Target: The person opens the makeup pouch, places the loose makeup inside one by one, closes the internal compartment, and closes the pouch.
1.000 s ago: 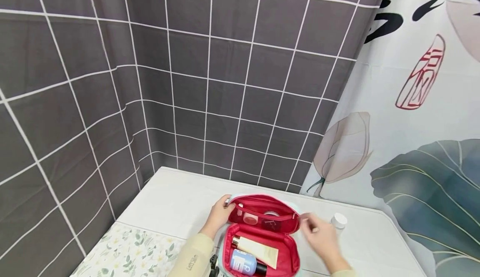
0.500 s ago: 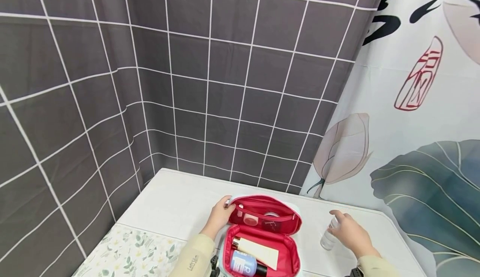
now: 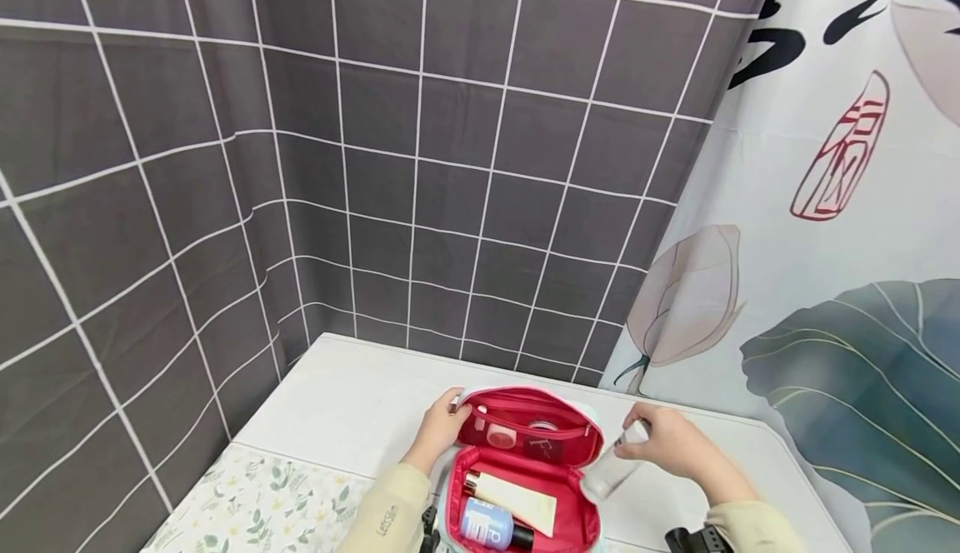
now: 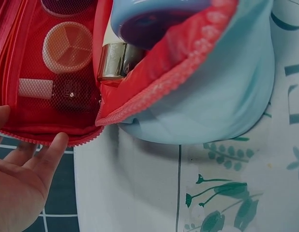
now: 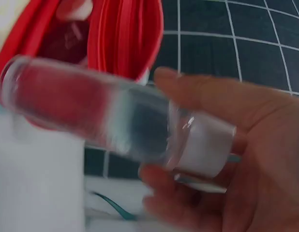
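Note:
A cosmetic bag [image 3: 573, 486], light blue outside and red inside, lies unzipped with its lid raised. My left hand [image 3: 437, 430] holds the lid's left edge, thumb inside and fingers behind. Tilted at the bag's right rim is a clear bottle [image 3: 609, 470], its white cap [image 5: 206, 145] gripped by my right hand [image 3: 667, 438]. The bottle's base overlaps the rim in the head view. Inside the bag lie a cream tube [image 3: 517, 501] and a blue bottle [image 3: 487, 524] with a black cap. Behind the lid's mesh sit a round compact [image 4: 67, 47] and other small cosmetics.
The bag stands on a white table [image 3: 360, 403], with a floral mat [image 3: 270, 495] at the front left. Dark gridded fabric [image 3: 450, 203] hangs behind and at left. A printed white curtain [image 3: 697, 303] hangs along the right side.
My right hand left the bag's lid, reached right to the standing clear bottle, took hold of it and brought it left to the bag's rim. My left hand has stayed on the lid.

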Tool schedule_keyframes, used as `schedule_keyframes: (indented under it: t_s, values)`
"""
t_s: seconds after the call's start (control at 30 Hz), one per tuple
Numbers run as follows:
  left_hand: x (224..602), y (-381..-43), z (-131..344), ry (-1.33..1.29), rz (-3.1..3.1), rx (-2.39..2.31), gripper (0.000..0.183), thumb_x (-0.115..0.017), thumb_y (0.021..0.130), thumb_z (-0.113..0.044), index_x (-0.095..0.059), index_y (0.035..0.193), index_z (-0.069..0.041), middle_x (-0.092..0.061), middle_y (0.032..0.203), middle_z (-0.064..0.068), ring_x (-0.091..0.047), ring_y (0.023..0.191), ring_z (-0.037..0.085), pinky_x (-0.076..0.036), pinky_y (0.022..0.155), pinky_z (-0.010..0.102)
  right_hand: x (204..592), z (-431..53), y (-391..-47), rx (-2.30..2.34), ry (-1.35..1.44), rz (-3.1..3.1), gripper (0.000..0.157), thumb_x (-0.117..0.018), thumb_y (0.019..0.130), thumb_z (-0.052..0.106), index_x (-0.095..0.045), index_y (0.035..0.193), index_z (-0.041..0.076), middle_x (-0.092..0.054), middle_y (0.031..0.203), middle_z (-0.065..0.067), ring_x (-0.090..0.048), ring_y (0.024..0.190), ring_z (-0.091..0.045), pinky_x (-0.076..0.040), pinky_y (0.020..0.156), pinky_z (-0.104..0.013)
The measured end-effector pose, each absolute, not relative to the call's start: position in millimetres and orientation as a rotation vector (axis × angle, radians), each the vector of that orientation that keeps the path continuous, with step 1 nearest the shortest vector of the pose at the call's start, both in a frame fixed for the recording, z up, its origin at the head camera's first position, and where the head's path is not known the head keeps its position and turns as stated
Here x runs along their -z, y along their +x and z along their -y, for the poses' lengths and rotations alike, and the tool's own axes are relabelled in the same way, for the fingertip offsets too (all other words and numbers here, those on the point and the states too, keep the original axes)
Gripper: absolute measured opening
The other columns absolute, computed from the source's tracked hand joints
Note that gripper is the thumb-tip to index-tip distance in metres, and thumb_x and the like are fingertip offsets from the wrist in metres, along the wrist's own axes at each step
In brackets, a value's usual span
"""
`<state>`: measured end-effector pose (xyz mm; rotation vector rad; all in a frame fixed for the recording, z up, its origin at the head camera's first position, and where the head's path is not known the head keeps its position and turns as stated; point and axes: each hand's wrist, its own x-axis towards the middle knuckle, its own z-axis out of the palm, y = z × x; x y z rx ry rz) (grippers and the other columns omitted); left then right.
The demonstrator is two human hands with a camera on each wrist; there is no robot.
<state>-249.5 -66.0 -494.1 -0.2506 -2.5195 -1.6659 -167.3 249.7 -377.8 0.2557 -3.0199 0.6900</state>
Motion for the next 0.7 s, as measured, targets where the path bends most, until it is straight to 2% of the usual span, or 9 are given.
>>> schedule_keyframes:
  t_s: [0.13, 0.27, 0.37, 0.57, 0.7]
  values:
    - [495, -249, 66, -0.263, 2.515, 1.674, 0.031, -0.058, 0.088, -0.008, -0.056, 0.118, 0.002, -0.064, 0.094, 0.022, -0.062, 0.088, 0.033, -0.051, 0.073, 0.042, 397, -237, -171, -1.006, 0.339, 2.946, 0.031, -0.079, 0.067, 0.018, -0.053, 0.084, 0.01, -0.055, 0.077, -0.004, -0.048, 0.056, -0.014, -0.045, 0.048, -0.029]
    - [497, -249, 65, -0.266, 2.515, 1.664, 0.031, -0.058, 0.088, -0.008, -0.056, 0.117, 0.001, -0.064, 0.093, 0.021, -0.062, 0.087, 0.032, -0.051, 0.073, 0.042, 422, -228, -174, -1.083, 0.41, 2.899, 0.036, -0.081, 0.065, 0.016, -0.05, 0.082, 0.011, -0.056, 0.084, -0.003, -0.044, 0.057, -0.009, -0.041, 0.049, -0.025]
    - [497, -249, 65, -0.268, 2.51, 1.667, 0.03, -0.058, 0.087, -0.008, -0.057, 0.117, 0.0, -0.064, 0.092, 0.021, -0.062, 0.087, 0.032, -0.052, 0.072, 0.042, 438, -223, -175, -1.069, 0.511, 2.866, 0.037, -0.082, 0.064, 0.013, -0.05, 0.08, 0.013, -0.054, 0.079, 0.004, -0.042, 0.063, -0.007, -0.039, 0.054, -0.024]
    - [497, -249, 65, -0.261, 2.502, 1.671, 0.03, -0.058, 0.088, -0.008, -0.057, 0.117, 0.0, -0.064, 0.09, 0.019, -0.062, 0.086, 0.031, -0.052, 0.071, 0.041, 460, -216, -174, -0.995, 0.618, 2.825, 0.037, -0.083, 0.063, 0.01, -0.05, 0.077, 0.017, -0.055, 0.079, 0.011, -0.051, 0.077, -0.006, -0.047, 0.067, -0.027]
    - [496, -250, 66, -0.257, 2.503, 1.669, 0.03, -0.058, 0.088, -0.008, -0.057, 0.117, 0.001, -0.064, 0.091, 0.02, -0.062, 0.086, 0.031, -0.052, 0.072, 0.041, 468, -211, -172, -0.916, 0.571, 2.849, 0.036, -0.084, 0.062, 0.015, -0.052, 0.076, 0.021, -0.055, 0.078, 0.013, -0.05, 0.073, -0.007, -0.044, 0.064, -0.028]
